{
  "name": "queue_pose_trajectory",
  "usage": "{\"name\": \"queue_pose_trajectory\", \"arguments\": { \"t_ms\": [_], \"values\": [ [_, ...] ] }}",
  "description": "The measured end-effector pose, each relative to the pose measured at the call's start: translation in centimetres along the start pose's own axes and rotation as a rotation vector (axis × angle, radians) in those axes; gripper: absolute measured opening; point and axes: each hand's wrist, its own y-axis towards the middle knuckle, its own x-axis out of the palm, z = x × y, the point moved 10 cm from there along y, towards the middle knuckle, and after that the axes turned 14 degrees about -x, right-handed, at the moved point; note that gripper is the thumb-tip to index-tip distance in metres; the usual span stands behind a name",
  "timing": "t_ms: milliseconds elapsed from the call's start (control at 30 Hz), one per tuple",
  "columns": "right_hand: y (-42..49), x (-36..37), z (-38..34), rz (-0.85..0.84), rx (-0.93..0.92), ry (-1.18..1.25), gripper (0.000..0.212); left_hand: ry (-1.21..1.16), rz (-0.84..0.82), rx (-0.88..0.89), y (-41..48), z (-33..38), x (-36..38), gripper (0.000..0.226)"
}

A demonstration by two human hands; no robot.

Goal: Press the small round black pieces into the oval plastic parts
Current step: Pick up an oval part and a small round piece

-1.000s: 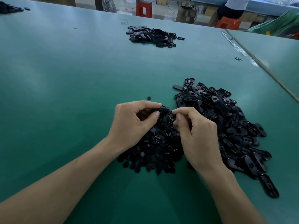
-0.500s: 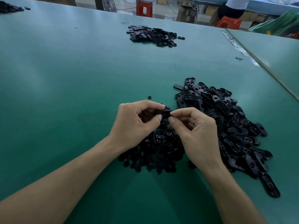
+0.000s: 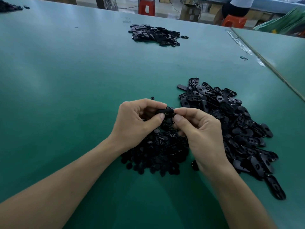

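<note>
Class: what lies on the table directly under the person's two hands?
A heap of small round black pieces spreads beneath the left hand and right hand; the hands hide part of it. Both pinch an oval plastic part.

Oval parts (image 3: 234,126) are glossy black plastic; round pieces (image 3: 156,157) look duller, nearly matt. The table (image 3: 66,80) is smooth green with a soft sheen. The stool (image 3: 146,7) is shiny red plastic.

The left hand (image 3: 137,123) and right hand (image 3: 199,129) cover most of the oval part (image 3: 165,111); whether anything is seated in it cannot be told. They also hide part of the round-piece pile (image 3: 156,152). A seated person (image 3: 237,5) is cut by the top edge, a dark heap (image 3: 8,5) by the left.
</note>
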Motion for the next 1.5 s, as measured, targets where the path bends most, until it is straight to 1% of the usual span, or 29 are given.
{"name": "queue_pose_trajectory", "arguments": {
  "t_ms": [133,233,333,433,533,900,1067,1300,1433,1500],
  "values": [
    [0.0,0.2,0.5,-0.007,0.046,0.066,0.02,-0.005,-0.001,0.0,0.0,0.1,0.0,0.03],
    [0.0,0.0,0.5,-0.003,0.045,0.055,0.018,-0.007,0.006,0.002,0.0,0.1,0.0,0.028],
    [0.1,-0.4,-0.2,0.008,-0.028,-0.063,0.013,0.02,-0.005,0.019,-0.1,0.2,0.3,0.024],
    [0.1,-0.4,-0.9,0.008,-0.106,-0.204,0.018,0.073,-0.024,0.052,-0.4,0.5,0.7,0.024],
    [-0.1,-0.3,-1.1,0.011,-0.145,-0.293,0.023,0.095,-0.027,0.069,-0.5,0.6,0.7,0.026],
    [-0.2,0.2,-2.0,0.001,-0.222,-0.44,0.028,0.174,0.007,0.121,-0.5,0.8,0.7,0.026],
    [-0.4,0.5,-2.5,-0.007,-0.255,-0.502,0.035,0.347,0.046,0.226,-1.0,1.5,1.0,0.024],
    [-0.4,1.0,-2.8,-0.078,-0.288,-0.512,0.018,0.43,0.099,0.285,-1.1,2.0,0.9,0.022],
    [-0.2,1.1,-2.6,-0.109,-0.284,-0.481,0.017,0.44,0.115,0.266,-0.9,1.7,0.8,0.018],
    [0.0,0.7,-2.5,-0.09,-0.288,-0.477,0.017,0.422,0.11,0.245,-0.7,1.5,0.8,0.017]
  ]
}}
